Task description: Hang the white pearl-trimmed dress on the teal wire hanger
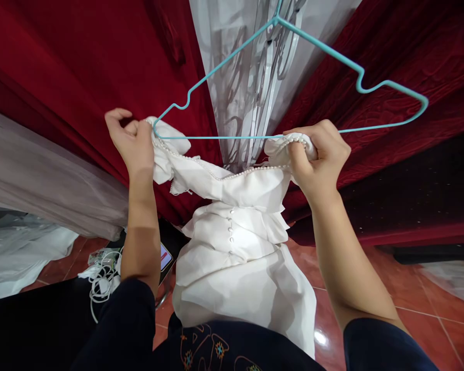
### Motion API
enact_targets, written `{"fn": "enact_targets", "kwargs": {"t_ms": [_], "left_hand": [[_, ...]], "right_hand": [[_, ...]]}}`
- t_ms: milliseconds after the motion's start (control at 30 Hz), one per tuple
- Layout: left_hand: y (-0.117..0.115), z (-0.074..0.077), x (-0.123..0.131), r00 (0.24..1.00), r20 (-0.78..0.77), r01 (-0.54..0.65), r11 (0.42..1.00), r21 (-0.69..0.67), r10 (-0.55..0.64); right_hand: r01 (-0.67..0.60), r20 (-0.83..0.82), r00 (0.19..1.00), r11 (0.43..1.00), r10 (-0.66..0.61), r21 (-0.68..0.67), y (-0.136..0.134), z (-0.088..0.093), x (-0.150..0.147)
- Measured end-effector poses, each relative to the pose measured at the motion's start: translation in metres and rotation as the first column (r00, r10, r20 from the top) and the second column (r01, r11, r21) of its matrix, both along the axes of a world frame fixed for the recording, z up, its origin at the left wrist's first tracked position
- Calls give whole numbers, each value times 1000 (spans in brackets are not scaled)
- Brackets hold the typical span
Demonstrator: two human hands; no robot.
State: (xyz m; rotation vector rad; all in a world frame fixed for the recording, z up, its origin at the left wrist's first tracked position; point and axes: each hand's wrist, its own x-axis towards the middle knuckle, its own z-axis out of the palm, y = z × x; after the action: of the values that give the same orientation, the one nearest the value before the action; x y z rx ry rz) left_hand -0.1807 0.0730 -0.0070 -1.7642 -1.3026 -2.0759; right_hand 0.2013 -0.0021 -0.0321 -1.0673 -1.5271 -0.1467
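A white dress (239, 242) with a pearl-trimmed neckline and a row of small buttons hangs down in front of me. My left hand (129, 139) pinches its left shoulder against the left end of a teal wire hanger (320, 49). On the other side, my right hand (319, 157) is closed round the bunched right shoulder, right at the hanger's bottom bar. The hanger's right end sticks out bare past my right hand. Its hook runs out of view at the top.
Dark red curtains (69, 67) and a sheer white patterned curtain (251, 77) hang behind. Red floor tiles (421, 304) lie below. White cables (102, 281) and a phone (165, 256) lie at lower left, beside white cloth (19, 257) and grey fabric (42, 175).
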Motion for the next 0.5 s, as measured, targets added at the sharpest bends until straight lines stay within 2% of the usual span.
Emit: {"fn": "enact_targets", "kwargs": {"t_ms": [33, 133, 233, 333, 367, 433, 467, 500], "left_hand": [[1, 14, 7, 1000, -26, 5, 1000, 12, -5], [-2, 52, 39, 974, -209, 66, 991, -113, -89], [-6, 69, 67, 947, -288, 70, 967, -244, -141], [-4, 64, 79, 918, -302, 152, 932, -328, -256], [-5, 59, 82, 914, -303, 188, 944, -272, -269], [-11, 48, 89, 926, -314, 211, 977, -21, -207], [-17, 42, 96, 926, -339, 218, 968, 120, -166], [-25, 36, 104, 914, -378, 235, 951, 202, -146]], "right_hand": [[2, 7, 1000, 1000, -2, -8, -1, 1, 0], [-14, 11, 1000, 1000, 15, -14, -2, -1, -1], [-58, -17, 998, 998, 58, 2, -1, -5, -1], [-86, -36, 996, 996, 87, 29, 1, -9, 0], [-78, -34, 996, 996, 79, 30, 1, -9, 1], [-55, -21, 998, 998, 55, 17, 2, -9, 2], [-48, -14, 999, 999, 48, 11, 1, -8, 2], [-45, -11, 999, 999, 46, 12, 1, -7, 1]]}}
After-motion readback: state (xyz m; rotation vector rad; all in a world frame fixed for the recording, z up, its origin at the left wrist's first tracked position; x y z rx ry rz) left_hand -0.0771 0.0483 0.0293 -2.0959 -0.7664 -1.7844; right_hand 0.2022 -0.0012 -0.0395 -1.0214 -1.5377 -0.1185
